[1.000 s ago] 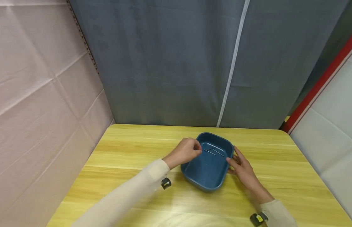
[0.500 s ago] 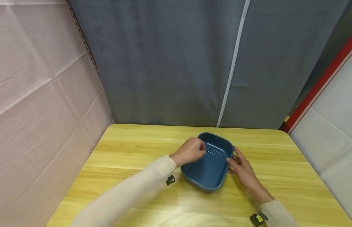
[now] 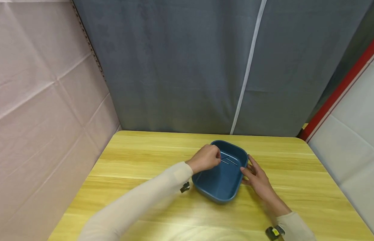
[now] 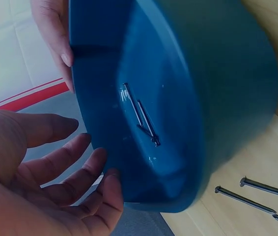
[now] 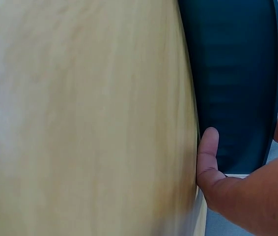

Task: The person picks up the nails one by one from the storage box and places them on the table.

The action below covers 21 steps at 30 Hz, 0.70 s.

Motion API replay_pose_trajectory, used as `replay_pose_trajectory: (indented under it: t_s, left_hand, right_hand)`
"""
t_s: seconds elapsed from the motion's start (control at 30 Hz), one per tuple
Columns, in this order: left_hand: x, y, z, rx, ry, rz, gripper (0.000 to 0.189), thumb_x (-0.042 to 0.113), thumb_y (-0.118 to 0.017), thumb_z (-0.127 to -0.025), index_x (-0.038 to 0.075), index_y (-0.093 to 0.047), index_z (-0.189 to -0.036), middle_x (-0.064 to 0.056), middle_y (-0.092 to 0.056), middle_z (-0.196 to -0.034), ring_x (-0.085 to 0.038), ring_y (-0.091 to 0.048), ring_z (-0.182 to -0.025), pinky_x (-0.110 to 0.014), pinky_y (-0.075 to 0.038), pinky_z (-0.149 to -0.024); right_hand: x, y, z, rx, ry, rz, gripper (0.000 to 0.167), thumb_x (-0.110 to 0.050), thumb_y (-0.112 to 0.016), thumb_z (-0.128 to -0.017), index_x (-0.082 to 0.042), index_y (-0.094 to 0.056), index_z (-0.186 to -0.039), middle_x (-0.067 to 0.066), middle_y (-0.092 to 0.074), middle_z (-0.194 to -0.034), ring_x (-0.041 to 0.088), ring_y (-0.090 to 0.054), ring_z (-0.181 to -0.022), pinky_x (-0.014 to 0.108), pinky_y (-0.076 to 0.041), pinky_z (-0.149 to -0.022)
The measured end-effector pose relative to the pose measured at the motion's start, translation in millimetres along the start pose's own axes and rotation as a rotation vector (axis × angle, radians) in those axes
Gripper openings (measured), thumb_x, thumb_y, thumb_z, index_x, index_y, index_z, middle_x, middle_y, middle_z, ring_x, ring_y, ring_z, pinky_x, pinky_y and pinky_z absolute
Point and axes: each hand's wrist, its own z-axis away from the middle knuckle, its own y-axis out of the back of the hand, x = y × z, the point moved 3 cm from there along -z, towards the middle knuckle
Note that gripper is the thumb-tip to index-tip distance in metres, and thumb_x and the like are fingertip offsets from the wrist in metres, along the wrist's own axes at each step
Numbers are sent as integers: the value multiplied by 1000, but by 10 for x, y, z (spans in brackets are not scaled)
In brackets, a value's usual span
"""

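A dark blue rectangular tub stands on the table with thin metal nails lying on its floor. My left hand hovers over the tub's left side. In the left wrist view, its thumb and loosely bent fingers are apart near the rim, and the hand shows nothing between them; the nails lie beyond. My right hand holds the tub's right side, thumb at the rim and fingers along the outer wall. One finger shows against the wall's lower part in the right wrist view.
More nails lie on the table outside the tub, seen in the left wrist view. The wooden table ends at a grey curtain. Pale panels flank both sides.
My left hand has moved a little to the right, further over the tub, covering the left ends of the nails. The right hand and the tub have stayed in place.
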Motion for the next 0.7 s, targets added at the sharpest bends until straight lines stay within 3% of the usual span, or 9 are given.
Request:
replay_pose_trajectory:
  t_s: [0.2,0.4,0.6,0.7]
  left_hand:
    - [3,-29,-77,-2,-12,-39,23,7,-73,-98,11,-78,-76,6,-57,-65,-10,-51,-61,-21,-39,-56]
    - [4,-51,-166,-36,-2,-29,28,8,-72,-101,11,-76,-74,4,-51,-60,-11,-49,-57,-21,-36,-51]
    - [17,-80,-261,-53,-5,-74,35,6,-72,-99,13,-68,-65,4,-42,-57,-12,-43,-55,-23,-31,-49]
    - [14,-122,-295,-54,1,-138,32,6,-72,-99,14,-66,-68,4,-44,-61,-13,-46,-61,-24,-36,-52]
  right_hand:
    - [3,3,-3,3,2,-6,80,-15,-56,-116,-12,-4,-178,36,-30,-172,-4,-64,-116,27,-63,-87]
    - [7,1,-15,1,-1,-8,81,-17,-57,-116,-12,-4,-178,37,-29,-172,-1,-64,-119,27,-63,-88]
    - [6,0,-13,14,-14,14,81,-20,-57,-116,-13,-5,-178,35,-30,-172,15,-62,-130,27,-62,-89]
    - [7,0,-13,16,-12,11,81,-21,-58,-116,-13,-5,-178,35,-29,-173,17,-61,-132,28,-62,-89]
